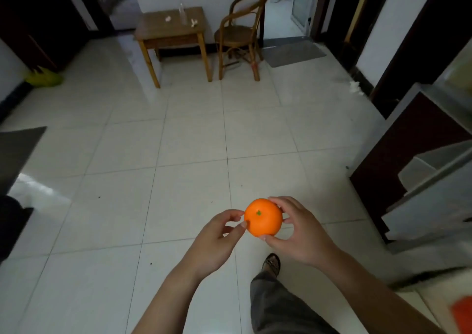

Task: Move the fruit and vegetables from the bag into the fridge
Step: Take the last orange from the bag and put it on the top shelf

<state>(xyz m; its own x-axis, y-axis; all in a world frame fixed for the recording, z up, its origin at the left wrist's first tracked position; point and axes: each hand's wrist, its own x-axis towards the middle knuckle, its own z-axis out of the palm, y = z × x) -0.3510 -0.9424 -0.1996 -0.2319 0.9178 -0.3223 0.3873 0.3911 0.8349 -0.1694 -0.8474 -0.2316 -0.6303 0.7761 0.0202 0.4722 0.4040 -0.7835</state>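
An orange (263, 217) with a small green stem mark is held low in the middle of the head view, above the white tiled floor. My right hand (297, 227) wraps it from the right, thumb under and fingers over. My left hand (218, 234) is beside it on the left, fingertips touching its side. The fridge (419, 139) stands at the right edge with its door open; pale door shelves (431, 180) show. An orange-red thing (462, 313), blurred, sits at the bottom right corner; the bag cannot be made out.
A wooden table (173, 30) with a clear bottle (181, 14) and a cane chair (241, 32) stand against the far wall. A grey mat (293, 52) lies by a doorway. A yellow-green bag (43, 78) rests at far left. My foot (272, 263) is below the hands.
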